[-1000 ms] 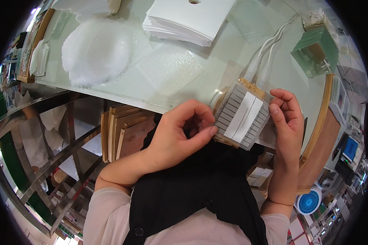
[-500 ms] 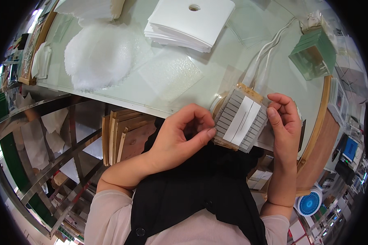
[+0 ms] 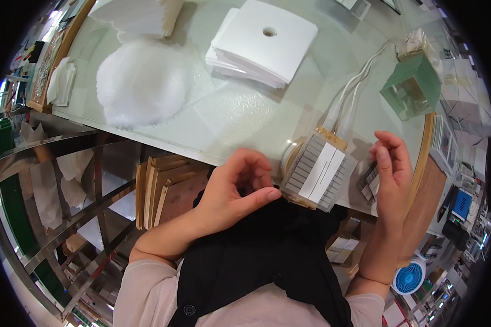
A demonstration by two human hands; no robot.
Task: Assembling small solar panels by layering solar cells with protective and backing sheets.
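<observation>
On the table's near edge lies a grey ridged block (image 3: 297, 182) with yellowish ends and two white strips (image 3: 322, 173) along its top. White cables (image 3: 348, 90) run from its far end. My left hand (image 3: 239, 185) hovers at its left side, fingers loosely curled and thumb stretched toward the block's near corner; nothing shows in it. Off to the right of the block, my right hand (image 3: 391, 171) is raised with fingers half bent and thumb apart, holding nothing visible. A small dark-lined piece (image 3: 370, 184) lies on the table just left of that hand.
At the back stands a stack of white square sheets (image 3: 267, 41) with a hole. Left of it is a pile of thin white round sheets (image 3: 139, 82). Green-edged glass panes (image 3: 412, 87) stand at right. Wooden boards (image 3: 166, 191) lean below the table; a blue fan (image 3: 409, 277) is lower right.
My right hand has drawn away from the block to the right, uncovering the small lined piece. My left hand has shifted slightly left and down. The whole view has shifted a little.
</observation>
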